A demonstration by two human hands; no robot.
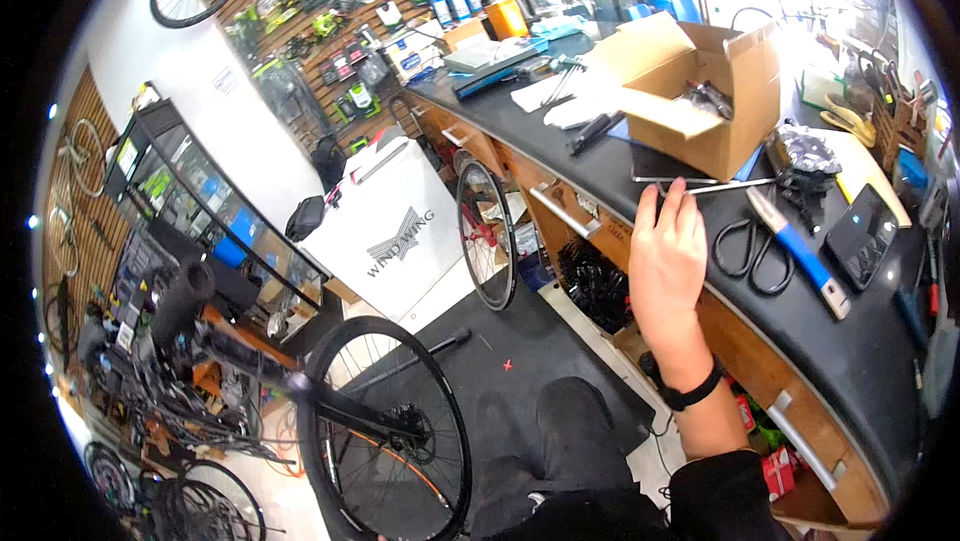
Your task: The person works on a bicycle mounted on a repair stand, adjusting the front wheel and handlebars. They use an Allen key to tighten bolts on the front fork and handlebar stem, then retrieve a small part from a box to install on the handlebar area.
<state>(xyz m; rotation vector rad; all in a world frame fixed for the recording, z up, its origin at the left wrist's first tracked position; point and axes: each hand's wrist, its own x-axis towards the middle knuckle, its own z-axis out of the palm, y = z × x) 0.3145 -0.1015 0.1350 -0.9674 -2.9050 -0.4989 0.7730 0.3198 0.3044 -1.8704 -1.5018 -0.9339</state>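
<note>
My right hand (668, 261), with a black band at its wrist, reaches over the near edge of the dark workbench (620, 146). Its fingertips close on one end of a thin metal rod (738, 185) lying toward the right; the exact tool kind does not show. Just beyond the fingers is an open cardboard box (690, 106) with small dark parts inside. To the hand's right lie black-handled scissors (752, 259), a blue-handled utility knife (805, 253) and a black phone (862, 238). My left hand is out of view.
A bicycle wheel (318, 431) with its fork stands at my left, near my legs. Another wheel (463, 231) leans by the bench drawers. A large white box (385, 231) stands behind. Crumpled foil-like wrapping (808, 149) and hand tools occupy the bench's right side.
</note>
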